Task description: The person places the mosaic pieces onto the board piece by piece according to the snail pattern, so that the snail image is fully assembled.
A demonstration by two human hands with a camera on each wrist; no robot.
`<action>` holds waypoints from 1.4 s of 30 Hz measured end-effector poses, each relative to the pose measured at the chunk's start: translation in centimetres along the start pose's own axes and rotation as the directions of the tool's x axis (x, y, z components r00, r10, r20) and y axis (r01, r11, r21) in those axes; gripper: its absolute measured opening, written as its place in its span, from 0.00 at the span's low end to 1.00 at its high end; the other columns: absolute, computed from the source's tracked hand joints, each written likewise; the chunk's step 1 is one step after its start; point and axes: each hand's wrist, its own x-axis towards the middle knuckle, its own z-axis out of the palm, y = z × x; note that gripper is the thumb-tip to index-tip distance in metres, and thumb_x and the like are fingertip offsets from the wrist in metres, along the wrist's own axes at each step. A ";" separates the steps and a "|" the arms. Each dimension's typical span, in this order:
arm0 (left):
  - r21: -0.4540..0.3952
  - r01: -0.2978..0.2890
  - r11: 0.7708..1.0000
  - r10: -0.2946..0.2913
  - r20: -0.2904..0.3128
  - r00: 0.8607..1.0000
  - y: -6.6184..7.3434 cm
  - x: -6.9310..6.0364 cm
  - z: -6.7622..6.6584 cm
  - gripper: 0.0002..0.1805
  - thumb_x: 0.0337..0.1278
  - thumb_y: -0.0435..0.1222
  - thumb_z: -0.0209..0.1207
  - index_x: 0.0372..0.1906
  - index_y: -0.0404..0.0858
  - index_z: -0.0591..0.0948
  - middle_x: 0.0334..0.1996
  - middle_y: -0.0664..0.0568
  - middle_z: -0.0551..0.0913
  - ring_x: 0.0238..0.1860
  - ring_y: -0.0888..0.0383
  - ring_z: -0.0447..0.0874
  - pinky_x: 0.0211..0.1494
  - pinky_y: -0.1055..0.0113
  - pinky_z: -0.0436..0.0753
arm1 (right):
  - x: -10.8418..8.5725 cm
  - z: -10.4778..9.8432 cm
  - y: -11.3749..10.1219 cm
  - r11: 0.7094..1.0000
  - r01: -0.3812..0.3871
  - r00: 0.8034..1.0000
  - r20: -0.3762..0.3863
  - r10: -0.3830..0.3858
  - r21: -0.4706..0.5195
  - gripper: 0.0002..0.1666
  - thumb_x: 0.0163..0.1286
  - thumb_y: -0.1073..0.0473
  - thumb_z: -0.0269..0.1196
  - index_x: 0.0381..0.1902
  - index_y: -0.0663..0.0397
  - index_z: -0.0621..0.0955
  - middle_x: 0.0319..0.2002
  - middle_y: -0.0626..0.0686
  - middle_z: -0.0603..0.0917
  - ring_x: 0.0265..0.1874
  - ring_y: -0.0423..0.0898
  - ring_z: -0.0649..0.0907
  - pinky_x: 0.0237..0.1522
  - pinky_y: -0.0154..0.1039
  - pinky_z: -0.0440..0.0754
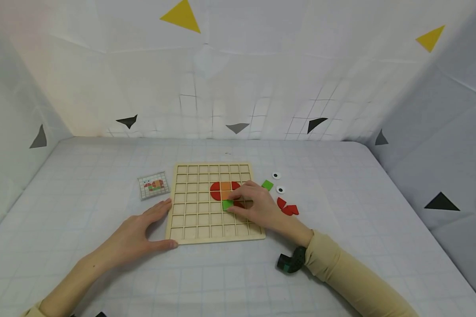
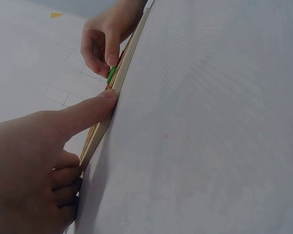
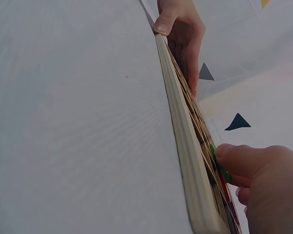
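A wooden grid board (image 1: 190, 221) lies flat on the table. My left hand (image 1: 128, 241) rests against its left side, fingers extended along the edge and thumb at the near left corner. Over the right half of the board, my right hand (image 1: 262, 206) pinches a green square tile (image 1: 227, 205) between thumb and fingers. The left wrist view shows this green tile (image 2: 111, 74) at the board's surface; in the right wrist view it appears tilted. Just above it, orange tiles (image 1: 225, 186) sit in the grid between red rounded pieces (image 1: 215, 191). My right fingers partly hide the pieces on the right.
Right of the board lie another green square (image 1: 267, 185), two white eye discs (image 1: 276, 175) and several red pieces (image 1: 288, 208). A small pattern card (image 1: 154, 185) with a coloured figure on a grid lies to the left. A dark device (image 1: 291, 260) is at my right wrist.
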 end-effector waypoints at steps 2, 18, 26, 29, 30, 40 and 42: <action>0.001 0.001 1.000 -0.001 0.000 1.000 0.0 0.0 0.0 0.56 0.46 0.68 0.65 0.77 0.45 0.62 0.78 0.53 0.60 0.76 0.43 0.59 0.70 0.38 0.66 | 0.0 0.0 0.0 1.000 0.000 1.000 0.002 0.000 0.004 0.16 0.57 0.56 0.77 0.43 0.51 0.87 0.37 0.45 0.88 0.39 0.43 0.79 0.34 0.33 0.78; 0.005 0.002 1.000 -0.002 0.000 1.000 -0.1 0.0 0.1 0.56 0.46 0.68 0.65 0.77 0.44 0.62 0.78 0.52 0.60 0.76 0.43 0.58 0.71 0.38 0.66 | -0.1 0.0 -0.1 1.000 -0.007 1.000 0.014 0.006 0.015 0.16 0.57 0.57 0.77 0.44 0.51 0.87 0.38 0.45 0.88 0.39 0.43 0.78 0.34 0.32 0.77; 0.003 0.005 1.000 -0.005 0.002 1.000 -0.1 0.1 0.1 0.56 0.46 0.68 0.65 0.77 0.44 0.62 0.78 0.52 0.60 0.76 0.43 0.58 0.71 0.38 0.65 | -0.1 0.0 -0.1 1.000 -0.003 1.000 0.014 0.003 0.005 0.16 0.58 0.58 0.76 0.44 0.51 0.87 0.39 0.44 0.88 0.38 0.43 0.77 0.34 0.32 0.76; 0.002 0.009 1.000 -0.009 0.005 1.000 0.0 0.1 0.1 0.57 0.46 0.69 0.65 0.77 0.44 0.62 0.78 0.52 0.60 0.76 0.42 0.58 0.71 0.37 0.65 | -0.2 0.1 -0.1 1.000 -0.007 1.000 0.016 0.007 -0.006 0.16 0.58 0.57 0.76 0.45 0.51 0.87 0.39 0.43 0.88 0.39 0.42 0.77 0.36 0.32 0.77; 0.001 0.011 1.000 -0.011 0.006 1.000 0.0 0.1 0.1 0.57 0.46 0.69 0.65 0.77 0.44 0.62 0.78 0.52 0.60 0.76 0.42 0.58 0.71 0.37 0.65 | -0.2 0.1 -0.1 1.000 -0.008 1.000 0.016 0.008 -0.011 0.16 0.58 0.57 0.76 0.44 0.51 0.87 0.39 0.43 0.88 0.39 0.42 0.77 0.37 0.32 0.77; 0.000 0.017 1.000 -0.017 0.009 1.000 0.0 0.1 0.0 0.57 0.45 0.69 0.65 0.77 0.44 0.62 0.78 0.51 0.60 0.77 0.42 0.57 0.71 0.37 0.64 | 0.0 -0.4 -0.3 0.999 0.023 0.999 0.039 -0.022 -0.036 0.14 0.60 0.57 0.75 0.44 0.50 0.87 0.38 0.43 0.88 0.40 0.42 0.78 0.38 0.33 0.78; 0.001 0.015 1.000 -0.015 0.009 1.000 0.0 0.1 0.0 0.57 0.45 0.69 0.65 0.77 0.44 0.62 0.78 0.52 0.60 0.77 0.42 0.58 0.71 0.37 0.65 | 0.2 -0.9 -0.1 0.999 0.027 0.999 0.025 -0.026 -0.026 0.13 0.60 0.58 0.74 0.44 0.52 0.87 0.38 0.44 0.88 0.40 0.44 0.78 0.39 0.36 0.80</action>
